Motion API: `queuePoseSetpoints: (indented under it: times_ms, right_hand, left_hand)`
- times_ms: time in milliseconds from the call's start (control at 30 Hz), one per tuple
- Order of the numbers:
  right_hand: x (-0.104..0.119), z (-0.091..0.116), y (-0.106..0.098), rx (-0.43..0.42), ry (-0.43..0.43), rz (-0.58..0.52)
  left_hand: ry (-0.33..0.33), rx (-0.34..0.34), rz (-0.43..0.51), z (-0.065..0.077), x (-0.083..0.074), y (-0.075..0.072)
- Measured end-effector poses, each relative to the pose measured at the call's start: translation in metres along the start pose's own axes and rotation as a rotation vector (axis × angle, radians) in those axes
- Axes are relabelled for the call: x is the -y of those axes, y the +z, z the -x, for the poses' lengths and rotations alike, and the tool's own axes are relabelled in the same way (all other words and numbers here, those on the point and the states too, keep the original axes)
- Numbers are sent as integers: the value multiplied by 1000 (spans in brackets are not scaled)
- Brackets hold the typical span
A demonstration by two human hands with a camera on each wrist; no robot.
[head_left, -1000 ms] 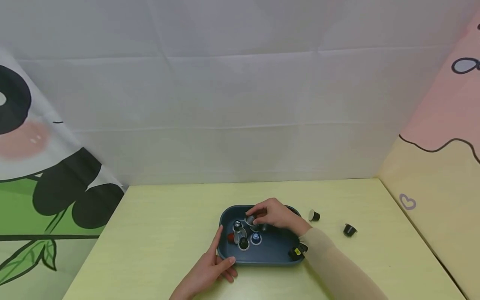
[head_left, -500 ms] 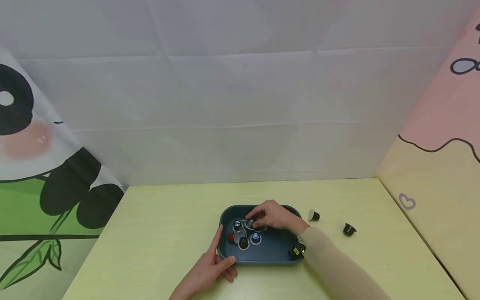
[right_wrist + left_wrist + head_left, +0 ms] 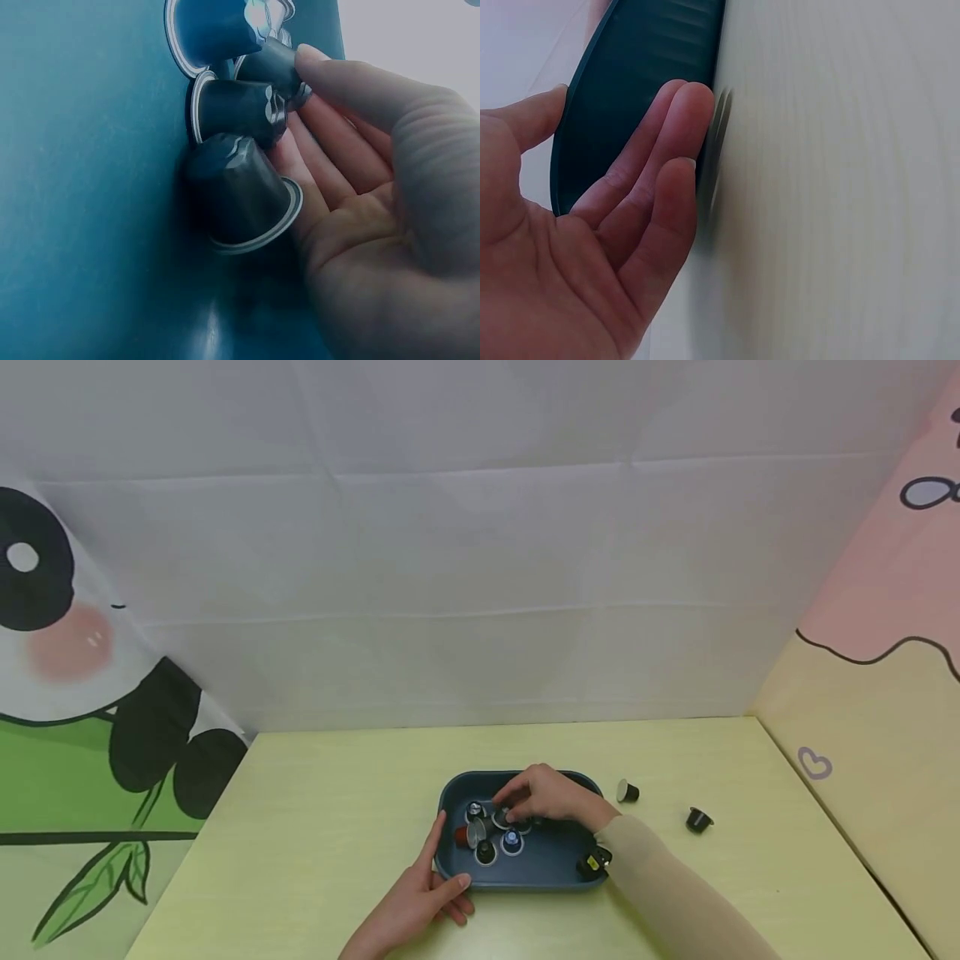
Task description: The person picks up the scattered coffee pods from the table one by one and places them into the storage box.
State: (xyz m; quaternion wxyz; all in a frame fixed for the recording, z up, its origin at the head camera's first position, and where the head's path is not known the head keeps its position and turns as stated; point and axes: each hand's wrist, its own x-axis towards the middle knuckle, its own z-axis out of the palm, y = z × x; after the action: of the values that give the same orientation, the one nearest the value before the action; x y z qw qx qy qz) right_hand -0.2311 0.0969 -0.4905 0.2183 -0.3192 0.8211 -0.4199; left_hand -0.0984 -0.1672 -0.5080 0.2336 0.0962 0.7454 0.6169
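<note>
My right hand (image 3: pixel 551 795) reaches into the blue tray (image 3: pixel 525 888) and pinches a dark coffee capsule (image 3: pixel 268 66) between thumb and fingertips, low among the others. Beside the fingers in the right wrist view stand another dark capsule (image 3: pixel 232 109), a tilted one (image 3: pixel 236 187) and a blue one (image 3: pixel 214 30). Also in the tray's left half are a black capsule (image 3: pixel 486 852) and a red capsule (image 3: pixel 461 836) lying on its side. My left hand (image 3: pixel 412 893) touches the tray's front left corner, thumb at the rim and fingers along the outer wall (image 3: pixel 622 97).
Two dark capsules lie on the pale yellow table right of the tray, one (image 3: pixel 627 791) close to it and one (image 3: pixel 699 819) farther off. A small black device (image 3: pixel 595 863) sits under my right wrist. Printed cloth walls surround the table.
My right hand has sunk slightly into the tray with the pinched capsule, and neighbouring capsules have shifted a little. The left hand and the tray stay in place.
</note>
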Motion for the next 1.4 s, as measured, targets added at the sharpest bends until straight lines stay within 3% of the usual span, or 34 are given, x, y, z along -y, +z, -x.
queuePoseSetpoints:
  times_ms: [433,867,1400]
  right_hand:
    - [0,-1,0,0,-47,-91]
    - [8,-3,-5,-84,-88,-208]
    - [29,8,-24,-120,-128,-226]
  left_hand:
    - [-13,0,7,1,2,-1]
    - [-17,-1,-4,3,-1,-2]
    - [-20,-8,-5,4,-2,0]
